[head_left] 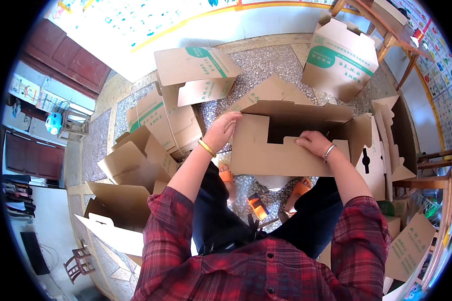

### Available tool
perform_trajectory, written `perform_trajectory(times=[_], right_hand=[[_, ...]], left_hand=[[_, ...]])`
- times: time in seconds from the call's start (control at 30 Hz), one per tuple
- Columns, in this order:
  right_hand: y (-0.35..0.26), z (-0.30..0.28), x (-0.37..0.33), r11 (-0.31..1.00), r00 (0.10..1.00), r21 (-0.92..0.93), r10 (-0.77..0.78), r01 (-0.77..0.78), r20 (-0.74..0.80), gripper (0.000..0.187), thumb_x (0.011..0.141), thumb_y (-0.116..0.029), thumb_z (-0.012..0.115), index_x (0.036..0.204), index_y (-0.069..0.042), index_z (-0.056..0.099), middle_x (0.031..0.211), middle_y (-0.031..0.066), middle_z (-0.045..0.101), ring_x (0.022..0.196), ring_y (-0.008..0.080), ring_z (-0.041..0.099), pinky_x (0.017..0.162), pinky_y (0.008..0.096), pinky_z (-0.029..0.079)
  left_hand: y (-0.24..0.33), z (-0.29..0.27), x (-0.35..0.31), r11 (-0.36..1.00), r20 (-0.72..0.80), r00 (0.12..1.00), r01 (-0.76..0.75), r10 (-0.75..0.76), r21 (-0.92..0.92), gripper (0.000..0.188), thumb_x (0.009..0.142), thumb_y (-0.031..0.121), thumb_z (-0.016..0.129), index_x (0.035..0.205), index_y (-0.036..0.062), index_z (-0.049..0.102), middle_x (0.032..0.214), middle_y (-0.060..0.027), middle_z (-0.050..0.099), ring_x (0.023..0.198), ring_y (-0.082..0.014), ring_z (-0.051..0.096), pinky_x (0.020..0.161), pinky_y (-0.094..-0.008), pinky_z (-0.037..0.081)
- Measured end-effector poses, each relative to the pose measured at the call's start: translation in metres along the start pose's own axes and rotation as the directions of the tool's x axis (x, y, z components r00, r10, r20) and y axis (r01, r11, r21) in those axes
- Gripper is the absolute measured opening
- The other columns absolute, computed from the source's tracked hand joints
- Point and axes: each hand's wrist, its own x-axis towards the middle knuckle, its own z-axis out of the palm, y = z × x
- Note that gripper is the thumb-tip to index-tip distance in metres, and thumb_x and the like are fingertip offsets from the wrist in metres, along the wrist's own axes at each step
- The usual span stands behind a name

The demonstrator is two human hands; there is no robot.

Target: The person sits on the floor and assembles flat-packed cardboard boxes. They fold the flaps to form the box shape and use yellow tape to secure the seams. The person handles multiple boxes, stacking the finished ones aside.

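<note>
Fingers of our left hand (220, 134) bend closed round the far left corner of a brown cardboard box (281, 159); those of our right hand (317, 144) pinch the rim of its near wall. We hold it in the middle, before our legs (211, 215). Open cartons (130, 163) stand left, a green-printed carton (339, 62) far right; an orange-and-dark tool (258, 205) lies near, between our feet (291, 200).

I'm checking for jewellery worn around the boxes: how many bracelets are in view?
2: a yellow bracelet at the wrist of the left hand, and a silver-coloured bracelet at the wrist of the right hand. None seems hidden.
</note>
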Motion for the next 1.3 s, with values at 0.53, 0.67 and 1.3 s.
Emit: perform_trajectory(times=[0.53, 0.67, 1.3], right_hand=[[0.000, 0.004, -0.013, 0.979, 0.962, -0.152, -0.165, 0.133, -0.219, 0.053, 0.082, -0.043, 0.061, 0.121, -0.008, 0.056, 0.123, 0.0133, 0.056, 0.116, 0.0310, 0.050, 0.100, 0.0391, 0.037], [-0.027, -0.005, -0.036, 0.956, 0.962, -0.289, -0.032, -0.049, -0.270, 0.052, 0.083, -0.041, 0.059, 0.120, -0.004, 0.055, 0.120, 0.0165, 0.056, 0.114, 0.0327, 0.051, 0.098, 0.0409, 0.039], [0.066, -0.010, -0.103, 0.955, 0.620, 0.297, 0.233, 0.000, -0.749, 0.064, 0.079, -0.009, 0.064, 0.136, 0.000, 0.036, 0.133, 0.0237, 0.044, 0.124, 0.0319, 0.045, 0.103, 0.0363, 0.035]], left_hand=[[0.083, 0.077, -0.009, 0.917, -0.140, 0.968, -0.142, 0.207, 0.372, 0.055, 0.067, 0.016, 0.076, 0.112, 0.0048, 0.047, 0.128, -0.0160, 0.046, 0.125, -0.0374, 0.039, 0.105, -0.0446, 0.031], [0.080, 0.080, -0.001, 0.943, -0.254, 0.953, -0.075, 0.163, 0.324, 0.046, 0.068, 0.009, 0.072, 0.108, 0.0042, 0.049, 0.124, -0.0160, 0.049, 0.118, -0.0363, 0.044, 0.100, -0.0429, 0.036], [0.074, 0.093, 0.033, 0.993, -0.614, 0.781, -0.076, 0.114, 0.088, 0.029, 0.079, 0.021, 0.069, 0.100, 0.0055, 0.057, 0.107, -0.0117, 0.058, 0.104, -0.0309, 0.052, 0.093, -0.0395, 0.039]])
